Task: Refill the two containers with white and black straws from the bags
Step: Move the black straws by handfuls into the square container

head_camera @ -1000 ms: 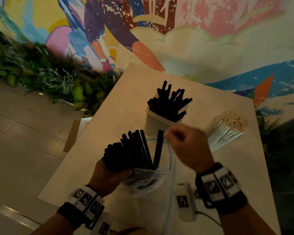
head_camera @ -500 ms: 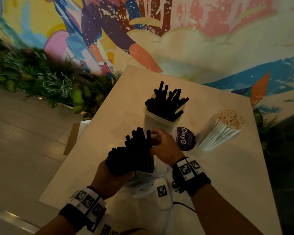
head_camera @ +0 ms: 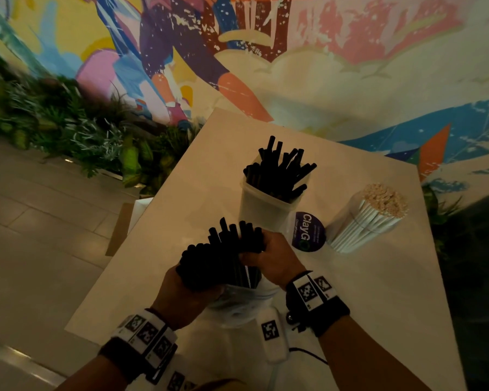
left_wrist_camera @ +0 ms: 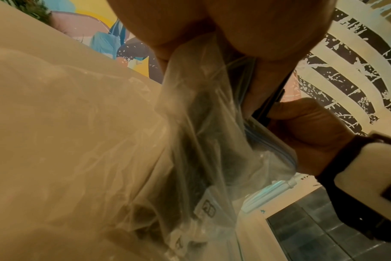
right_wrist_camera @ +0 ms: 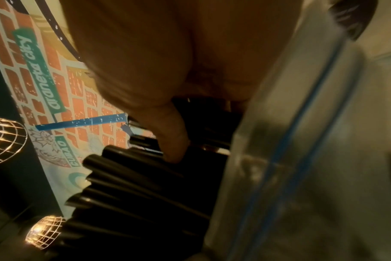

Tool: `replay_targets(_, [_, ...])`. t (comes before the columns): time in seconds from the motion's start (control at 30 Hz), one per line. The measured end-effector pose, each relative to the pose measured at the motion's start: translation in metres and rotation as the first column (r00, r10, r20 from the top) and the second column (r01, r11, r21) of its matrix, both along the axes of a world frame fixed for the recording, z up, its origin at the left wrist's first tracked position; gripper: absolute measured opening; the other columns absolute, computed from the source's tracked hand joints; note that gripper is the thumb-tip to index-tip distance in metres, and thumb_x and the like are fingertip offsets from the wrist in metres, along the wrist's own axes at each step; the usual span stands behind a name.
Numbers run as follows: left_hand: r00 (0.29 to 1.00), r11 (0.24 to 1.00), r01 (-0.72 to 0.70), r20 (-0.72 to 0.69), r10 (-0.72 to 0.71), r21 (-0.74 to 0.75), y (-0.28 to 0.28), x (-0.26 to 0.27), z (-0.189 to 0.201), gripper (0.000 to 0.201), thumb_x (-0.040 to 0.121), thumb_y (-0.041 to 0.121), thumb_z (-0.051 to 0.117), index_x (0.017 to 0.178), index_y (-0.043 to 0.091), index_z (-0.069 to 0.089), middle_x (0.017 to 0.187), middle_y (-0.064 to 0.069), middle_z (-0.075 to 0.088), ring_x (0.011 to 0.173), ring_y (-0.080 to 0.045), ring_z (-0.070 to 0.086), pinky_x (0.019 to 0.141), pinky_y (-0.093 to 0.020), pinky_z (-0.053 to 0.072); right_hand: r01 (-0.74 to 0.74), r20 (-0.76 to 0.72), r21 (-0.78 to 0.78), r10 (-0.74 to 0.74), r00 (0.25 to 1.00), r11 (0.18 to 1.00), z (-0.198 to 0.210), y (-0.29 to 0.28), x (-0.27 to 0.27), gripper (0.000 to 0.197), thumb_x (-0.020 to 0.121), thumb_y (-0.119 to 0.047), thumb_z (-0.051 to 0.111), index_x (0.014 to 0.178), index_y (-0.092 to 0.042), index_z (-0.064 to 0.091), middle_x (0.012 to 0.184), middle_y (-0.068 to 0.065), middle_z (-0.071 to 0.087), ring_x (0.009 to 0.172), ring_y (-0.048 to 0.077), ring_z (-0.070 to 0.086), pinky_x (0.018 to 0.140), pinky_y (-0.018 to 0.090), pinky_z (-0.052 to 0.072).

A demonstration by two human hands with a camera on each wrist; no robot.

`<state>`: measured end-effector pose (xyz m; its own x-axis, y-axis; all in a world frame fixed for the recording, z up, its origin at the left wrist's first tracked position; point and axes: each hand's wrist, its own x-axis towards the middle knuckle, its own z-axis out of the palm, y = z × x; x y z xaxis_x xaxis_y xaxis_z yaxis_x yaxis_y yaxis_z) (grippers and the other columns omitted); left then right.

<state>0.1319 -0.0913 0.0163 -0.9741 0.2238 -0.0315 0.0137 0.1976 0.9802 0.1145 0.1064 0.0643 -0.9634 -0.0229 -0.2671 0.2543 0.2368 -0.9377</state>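
My left hand (head_camera: 191,293) grips a clear zip bag (head_camera: 243,299) full of black straws (head_camera: 223,255) just above the table's near end. My right hand (head_camera: 270,256) closes round the upper part of that straw bunch. The right wrist view shows its fingers (right_wrist_camera: 167,127) curled on the black straws (right_wrist_camera: 134,190) beside the bag's (right_wrist_camera: 301,159) blue zip line. The left wrist view shows the bag (left_wrist_camera: 212,141) bunched under my palm. Behind stands a pale container (head_camera: 261,206) filled with black straws (head_camera: 280,170). To its right, a clear container (head_camera: 347,224) holds white straws (head_camera: 373,218).
A round purple "ClayGo" sticker (head_camera: 308,231) lies on the beige table (head_camera: 378,292) between the containers. A small white device (head_camera: 273,335) with a cable lies at the near edge. Green plants (head_camera: 68,131) and a painted wall are behind. Tiled floor lies left.
My right hand came back from near the white straws to the bag and took hold of the black straw bunch. The left hand stayed holding the bag.
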Motion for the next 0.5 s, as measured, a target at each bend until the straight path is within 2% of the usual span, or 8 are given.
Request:
replay_targets(0.1, [1.0, 0.999, 0.02, -0.021, -0.021, -0.04, -0.002, -0.001, -0.002, 0.041, 0.061, 0.01, 0.084, 0.078, 0.044, 0.068, 0.087, 0.04, 0.062, 0.084, 0.015, 0.059, 0.069, -0.007, 0.047, 0.062, -0.024, -0.015, -0.062, 0.998, 0.998, -0.004, 0.004, 0.007, 0.023, 0.077, -0.002, 0.075, 0.095, -0.013, 0.067, 0.096, 0.005, 0.07, 0.095, 0.019, 0.066, 0.089, 0.032, 0.053])
replay_targets(0.13, [0.999, 0.998, 0.026, -0.028, -0.028, -0.053, -0.003, -0.002, -0.003, 0.042, 0.06, 0.012, 0.084, 0.079, 0.046, 0.067, 0.087, 0.04, 0.062, 0.084, 0.015, 0.059, 0.069, -0.008, 0.047, 0.073, -0.031, -0.025, -0.074, 0.997, 0.997, -0.004, 0.005, 0.008, 0.021, 0.077, -0.002, 0.075, 0.095, -0.011, 0.067, 0.094, 0.005, 0.07, 0.094, 0.019, 0.067, 0.088, 0.031, 0.054])
replay_targets(0.2, [0.998, 0.997, 0.029, -0.045, -0.032, -0.066, -0.003, -0.003, -0.001, 0.043, 0.055, 0.033, 0.079, 0.084, 0.059, 0.063, 0.089, 0.04, 0.061, 0.086, 0.014, 0.059, 0.07, -0.006, 0.047, 0.098, -0.054, -0.032, -0.1, 0.994, 0.995, -0.003, 0.007, 0.012, 0.02, 0.077, -0.001, 0.075, 0.093, -0.009, 0.067, 0.089, 0.002, 0.07, 0.088, 0.015, 0.067, 0.084, 0.028, 0.055])
replay_targets(0.27, [0.999, 0.999, 0.017, -0.049, -0.019, -0.048, -0.002, -0.003, 0.0, 0.043, 0.05, 0.047, 0.071, 0.088, 0.065, 0.059, 0.091, 0.039, 0.061, 0.087, 0.014, 0.059, 0.07, -0.004, 0.046, 0.135, -0.092, -0.062, -0.14, 0.986, 0.989, -0.001, 0.008, 0.013, 0.022, 0.077, 0.005, 0.073, 0.089, -0.012, 0.067, 0.081, -0.001, 0.069, 0.081, 0.009, 0.067, 0.08, 0.023, 0.054])
replay_targets(0.33, [0.999, 0.998, 0.024, -0.046, -0.027, -0.064, -0.002, -0.004, 0.0, 0.038, 0.052, 0.043, 0.074, 0.085, 0.059, 0.063, 0.092, 0.04, 0.061, 0.087, 0.015, 0.058, 0.07, -0.003, 0.045, 0.162, -0.13, -0.118, -0.176, 0.976, 0.98, 0.002, 0.009, 0.014, 0.033, 0.076, 0.012, 0.069, 0.084, -0.02, 0.068, 0.078, -0.003, 0.068, 0.079, 0.008, 0.066, 0.08, 0.023, 0.053])
replay_targets(0.37, [0.998, 0.997, 0.032, -0.05, -0.036, -0.076, -0.002, -0.004, -0.001, 0.034, 0.056, 0.032, 0.08, 0.081, 0.052, 0.066, 0.091, 0.041, 0.06, 0.087, 0.015, 0.058, 0.07, -0.004, 0.046, 0.17, -0.157, -0.131, -0.189, 0.969, 0.977, 0.004, 0.01, 0.014, 0.035, 0.076, 0.013, 0.068, 0.081, -0.021, 0.068, 0.077, -0.004, 0.069, 0.081, 0.009, 0.066, 0.081, 0.024, 0.053])
replay_targets(0.43, [0.997, 0.994, 0.037, -0.06, -0.043, -0.098, -0.003, -0.004, -0.004, 0.047, 0.063, 0.008, 0.084, 0.083, 0.045, 0.062, 0.09, 0.04, 0.061, 0.087, 0.014, 0.059, 0.069, -0.005, 0.046, 0.173, -0.222, -0.128, -0.199, 0.955, 0.976, 0.009, 0.012, 0.014, 0.033, 0.075, 0.013, 0.069, 0.076, -0.02, 0.068, 0.078, -0.004, 0.069, 0.084, 0.013, 0.066, 0.083, 0.026, 0.053])
replay_targets(0.5, [0.997, 0.994, 0.031, -0.065, -0.038, -0.104, -0.005, -0.006, -0.008, 0.046, 0.062, 0.009, 0.085, 0.081, 0.045, 0.066, 0.092, 0.038, 0.061, 0.088, 0.011, 0.059, 0.07, -0.005, 0.047, 0.163, -0.286, -0.15, -0.201, 0.937, 0.975, 0.012, 0.013, 0.017, 0.031, 0.075, 0.011, 0.068, 0.075, -0.02, 0.067, 0.082, 0.0, 0.069, 0.088, 0.018, 0.066, 0.085, 0.028, 0.054])
